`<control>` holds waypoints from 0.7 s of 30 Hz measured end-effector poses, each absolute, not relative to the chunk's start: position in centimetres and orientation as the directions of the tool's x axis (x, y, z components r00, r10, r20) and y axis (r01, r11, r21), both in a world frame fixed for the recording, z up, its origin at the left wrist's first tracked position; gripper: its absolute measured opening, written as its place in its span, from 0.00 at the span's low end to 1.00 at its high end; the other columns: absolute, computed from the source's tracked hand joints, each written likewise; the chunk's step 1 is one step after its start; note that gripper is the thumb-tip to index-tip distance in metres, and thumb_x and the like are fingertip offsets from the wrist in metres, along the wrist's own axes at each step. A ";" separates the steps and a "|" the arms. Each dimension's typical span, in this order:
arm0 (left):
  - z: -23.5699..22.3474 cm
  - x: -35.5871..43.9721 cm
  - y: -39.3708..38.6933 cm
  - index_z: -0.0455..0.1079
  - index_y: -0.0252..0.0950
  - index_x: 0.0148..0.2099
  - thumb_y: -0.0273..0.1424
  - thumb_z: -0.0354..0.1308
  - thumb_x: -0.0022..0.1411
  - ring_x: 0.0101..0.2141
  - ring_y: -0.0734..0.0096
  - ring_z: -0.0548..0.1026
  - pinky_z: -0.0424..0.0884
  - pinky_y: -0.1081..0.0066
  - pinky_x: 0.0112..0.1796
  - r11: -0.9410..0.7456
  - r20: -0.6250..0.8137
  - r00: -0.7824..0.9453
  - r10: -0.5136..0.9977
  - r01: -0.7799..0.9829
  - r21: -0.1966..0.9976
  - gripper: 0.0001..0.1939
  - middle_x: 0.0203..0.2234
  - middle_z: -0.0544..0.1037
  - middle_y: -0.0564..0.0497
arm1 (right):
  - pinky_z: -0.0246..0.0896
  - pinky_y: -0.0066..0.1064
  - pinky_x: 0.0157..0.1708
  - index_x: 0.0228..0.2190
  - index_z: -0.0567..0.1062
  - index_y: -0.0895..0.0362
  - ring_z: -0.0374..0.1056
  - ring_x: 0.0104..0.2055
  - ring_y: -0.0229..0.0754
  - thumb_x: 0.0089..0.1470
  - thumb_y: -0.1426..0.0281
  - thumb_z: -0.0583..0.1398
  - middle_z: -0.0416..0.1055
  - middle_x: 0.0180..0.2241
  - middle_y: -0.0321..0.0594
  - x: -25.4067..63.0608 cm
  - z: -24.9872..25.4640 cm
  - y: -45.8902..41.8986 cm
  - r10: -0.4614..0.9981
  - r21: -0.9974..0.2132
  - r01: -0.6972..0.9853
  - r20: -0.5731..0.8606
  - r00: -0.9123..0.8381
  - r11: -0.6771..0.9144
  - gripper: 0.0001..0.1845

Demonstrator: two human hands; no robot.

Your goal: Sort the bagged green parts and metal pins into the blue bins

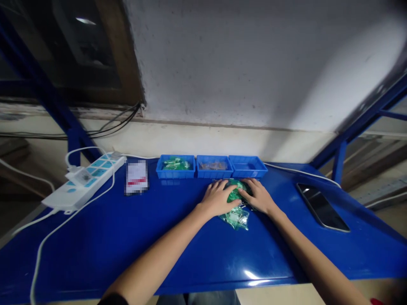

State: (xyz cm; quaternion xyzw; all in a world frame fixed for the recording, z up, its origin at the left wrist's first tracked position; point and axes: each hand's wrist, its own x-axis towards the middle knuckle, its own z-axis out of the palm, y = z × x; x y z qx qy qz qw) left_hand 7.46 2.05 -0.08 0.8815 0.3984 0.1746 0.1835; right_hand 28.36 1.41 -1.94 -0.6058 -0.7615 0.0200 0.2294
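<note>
Fingers fanned around a heap of green packets

Both hands have their digits spread, with no pinch visible. The left hand lies along the heap's left side, thumb reaching over the plastic; the right hand flanks it opposite, thumb pointing inward. Such a cupped hold probably stops slippery film from sliding apart; whether the hidden fingertips grip anything, I cannot tell. The heap rests on the tabletop between the palms, one portion poking out toward the front edge.

Just behind, three blue plastic bins stand in a row, presumably to separate contents within reach: green packets leftmost, brownish pieces in the middle. A smartphone lies right and a pixelated white-and-red item left, apparently out of the hands' way. Farther left, a white power strip trails cable across glossy blue. Beyond rise blue metal struts, a scuffed wall and a dark window.
</note>
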 end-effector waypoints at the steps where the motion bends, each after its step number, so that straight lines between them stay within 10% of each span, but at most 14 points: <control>1: -0.2 7.0 1.9 0.54 0.49 0.60 0.52 0.45 0.59 0.59 0.48 0.54 0.52 0.46 0.54 -0.626 0.176 0.628 0.758 0.624 0.469 0.29 0.61 0.56 0.47 | 0.58 0.44 0.49 0.49 0.67 0.55 0.63 0.49 0.51 0.55 0.53 0.52 0.67 0.47 0.46 27.9 -1.9 1.1 0.930 -0.306 0.912 0.327 -0.168 0.272 0.26; 16: 0.1 0.5 -0.7 0.60 0.47 0.58 0.44 0.51 0.60 0.54 0.52 0.62 0.62 0.54 0.51 -0.596 0.237 0.568 0.788 0.607 0.525 0.24 0.57 0.58 0.46 | 0.51 0.49 0.52 0.39 0.67 0.56 0.52 0.58 0.56 0.52 0.48 0.52 0.62 0.51 0.50 22.6 -1.1 0.6 0.873 -0.155 0.910 0.380 -0.304 0.384 0.25; 21: -0.1 0.6 -0.7 0.67 0.43 0.51 0.40 0.53 0.59 0.49 0.59 0.67 0.64 0.59 0.50 -0.613 0.323 0.531 0.784 0.575 0.543 0.18 0.48 0.68 0.48 | 0.58 0.42 0.45 0.38 0.67 0.57 0.62 0.46 0.50 0.53 0.50 0.52 0.66 0.41 0.47 22.6 -1.0 0.9 0.883 -0.196 0.896 0.347 -0.315 0.397 0.23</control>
